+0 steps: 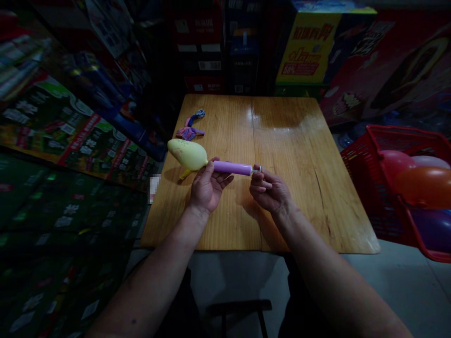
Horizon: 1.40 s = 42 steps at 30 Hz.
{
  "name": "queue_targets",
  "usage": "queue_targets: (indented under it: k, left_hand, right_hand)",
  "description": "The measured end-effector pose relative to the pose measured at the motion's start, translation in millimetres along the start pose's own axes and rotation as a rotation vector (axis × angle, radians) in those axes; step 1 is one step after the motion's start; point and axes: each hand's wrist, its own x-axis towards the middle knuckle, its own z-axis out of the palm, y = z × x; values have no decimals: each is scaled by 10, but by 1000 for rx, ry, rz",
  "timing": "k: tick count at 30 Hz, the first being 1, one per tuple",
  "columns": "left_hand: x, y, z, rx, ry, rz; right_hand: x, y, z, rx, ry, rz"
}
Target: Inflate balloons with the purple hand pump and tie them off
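Observation:
A purple hand pump lies level over the wooden table. A partly filled yellow balloon sits on its left tip. My left hand is closed around the pump's nozzle end and the balloon's neck. My right hand pinches the handle at the pump's right end. Several flat, unfilled balloons in purple and blue lie on the table behind the yellow one.
A red plastic basket at the right holds several inflated balloons in pink, orange and purple. Stacked printed cartons stand behind the table and along the left. A dark stool is below me.

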Motion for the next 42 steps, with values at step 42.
queue_targets:
  k: [42]
  left_hand:
    - [7, 94, 8, 51, -59, -2]
  right_hand:
    - [-47, -60, 2, 5, -63, 3]
